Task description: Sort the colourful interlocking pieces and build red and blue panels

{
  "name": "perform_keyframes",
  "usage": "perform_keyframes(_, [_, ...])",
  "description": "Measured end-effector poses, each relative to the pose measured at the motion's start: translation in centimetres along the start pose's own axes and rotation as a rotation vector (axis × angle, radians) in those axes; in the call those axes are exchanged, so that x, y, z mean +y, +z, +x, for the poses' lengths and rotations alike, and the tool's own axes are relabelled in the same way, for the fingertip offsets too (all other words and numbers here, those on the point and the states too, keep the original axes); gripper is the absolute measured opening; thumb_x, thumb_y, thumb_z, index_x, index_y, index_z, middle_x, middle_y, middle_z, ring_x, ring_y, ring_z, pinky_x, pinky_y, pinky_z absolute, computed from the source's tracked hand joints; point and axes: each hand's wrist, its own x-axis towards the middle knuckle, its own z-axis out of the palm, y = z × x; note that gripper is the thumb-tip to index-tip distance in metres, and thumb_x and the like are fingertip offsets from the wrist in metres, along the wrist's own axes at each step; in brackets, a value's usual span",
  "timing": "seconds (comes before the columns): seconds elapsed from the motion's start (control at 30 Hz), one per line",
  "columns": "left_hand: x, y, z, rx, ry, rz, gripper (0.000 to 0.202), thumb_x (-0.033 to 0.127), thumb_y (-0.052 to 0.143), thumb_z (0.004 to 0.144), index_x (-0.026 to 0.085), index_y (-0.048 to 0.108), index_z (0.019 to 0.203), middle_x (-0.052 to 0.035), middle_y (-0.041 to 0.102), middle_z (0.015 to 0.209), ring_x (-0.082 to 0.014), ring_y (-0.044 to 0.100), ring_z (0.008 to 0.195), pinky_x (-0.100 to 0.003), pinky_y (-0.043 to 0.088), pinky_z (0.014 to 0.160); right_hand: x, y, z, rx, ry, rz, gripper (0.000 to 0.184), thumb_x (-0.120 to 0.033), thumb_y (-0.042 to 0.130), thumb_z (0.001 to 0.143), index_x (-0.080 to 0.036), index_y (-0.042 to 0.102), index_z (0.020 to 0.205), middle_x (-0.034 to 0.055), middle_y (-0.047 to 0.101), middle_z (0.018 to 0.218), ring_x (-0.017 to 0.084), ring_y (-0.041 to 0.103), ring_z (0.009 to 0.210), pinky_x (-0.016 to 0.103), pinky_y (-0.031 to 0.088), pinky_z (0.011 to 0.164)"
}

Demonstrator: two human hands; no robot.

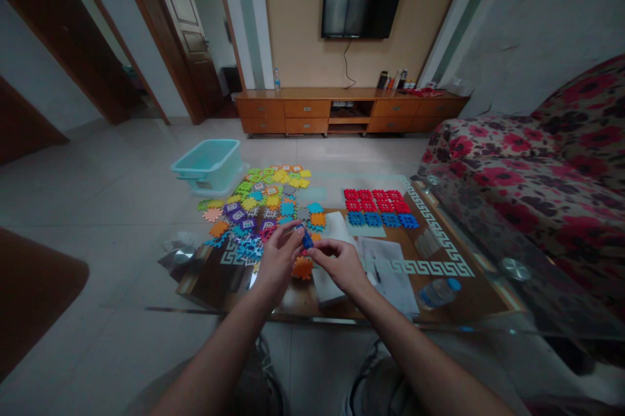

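Observation:
Between my hands, above the front of the glass table, is a blue interlocking puzzle tile (pixel 306 239), seen nearly edge-on. My left hand (pixel 278 258) grips it from the left with thumb and fingers. The fingers of my right hand (pixel 342 264) pinch its lower right side. Just below lies an orange tile (pixel 303 267). Loose tiles in many colours, such as purple ones (pixel 248 223) and yellow ones (pixel 280 176), spread to the left. On the right, red tiles (pixel 375 200) stand in rows, with a row of blue tiles (pixel 372 219) in front of them.
An aqua plastic tub (pixel 208 168) stands beyond the table's left end. Papers with a pen (pixel 388 269) and a lying water bottle (pixel 440 293) are at front right. A flowered sofa (pixel 532 208) borders the right side. A low cabinet (pixel 307 116) stands along the far wall.

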Motion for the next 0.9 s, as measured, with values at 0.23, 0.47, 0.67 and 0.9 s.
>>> perform_keyframes(0.23, [-0.1,0.1,0.2,-0.017,-0.108,-0.073,0.06,0.038,0.08,0.074,0.022,0.059,0.128,-0.0111,0.07,0.11,-0.02,0.068,0.098,-0.032,0.051,0.09,0.1,-0.3,0.2,0.022,-0.001,0.038,0.032,-0.046,0.074,0.068,-0.016,0.074,0.08,0.0072,0.073,0.075,0.02,0.064,0.069,0.032,0.051,0.066])
perform_keyframes(0.47, [0.5,0.3,0.2,0.072,-0.212,-0.088,0.046,0.04,0.059,0.09,0.021,0.054,0.132,-0.0161,0.066,0.126,-0.0231,0.068,0.107,-0.035,0.05,0.097,-0.1,-2.0,0.9,0.154,-0.066,-0.123,0.038,-0.047,0.073,0.07,-0.013,0.072,0.087,0.007,0.071,0.074,0.019,0.06,0.066,0.031,0.049,0.062])
perform_keyframes(0.67, [1.1,0.3,0.1,0.085,-0.24,-0.121,0.04,0.04,0.048,0.093,0.019,0.057,0.126,-0.0156,0.067,0.124,-0.024,0.067,0.112,-0.037,0.047,0.102,-0.5,-5.4,1.8,0.369,-0.416,-0.591,0.025,-0.038,0.069,0.075,-0.017,0.07,0.088,0.0054,0.069,0.082,0.019,0.059,0.072,0.032,0.047,0.071])
perform_keyframes(0.9, [1.0,-0.1,0.3,0.081,-0.24,-0.122,0.041,0.038,0.048,0.091,0.016,0.058,0.124,-0.0167,0.068,0.12,-0.0243,0.068,0.108,-0.036,0.05,0.097,0.0,-9.5,3.0,0.494,-0.481,-0.866,0.024,-0.038,0.065,0.078,-0.017,0.069,0.09,0.0069,0.07,0.089,0.022,0.063,0.081,0.032,0.047,0.076])
